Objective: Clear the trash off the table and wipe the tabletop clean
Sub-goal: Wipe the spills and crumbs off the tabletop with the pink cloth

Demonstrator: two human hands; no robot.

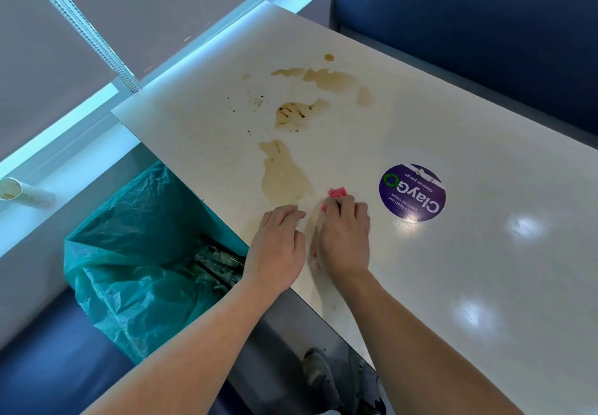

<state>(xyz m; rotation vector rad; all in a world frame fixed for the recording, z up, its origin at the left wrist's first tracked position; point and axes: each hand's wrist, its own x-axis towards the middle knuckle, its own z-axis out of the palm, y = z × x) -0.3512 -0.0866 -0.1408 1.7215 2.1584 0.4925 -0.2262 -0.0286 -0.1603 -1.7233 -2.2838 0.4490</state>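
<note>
Fingers point(343, 209) of right hand point(344, 236) clutch pink cloth point(337, 192) on tabletop point(469, 269); left hand point(278, 243) rests relaxed, empty.

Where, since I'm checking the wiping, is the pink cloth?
Head view: the pink cloth is under the right hand on the table, between the nearest brown spill and the purple sticker.

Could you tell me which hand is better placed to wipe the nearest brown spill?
Right. The right hand grips the pink cloth, just beside the nearest brown spill. The left hand rests on the tabletop with nothing visible in it.
</note>
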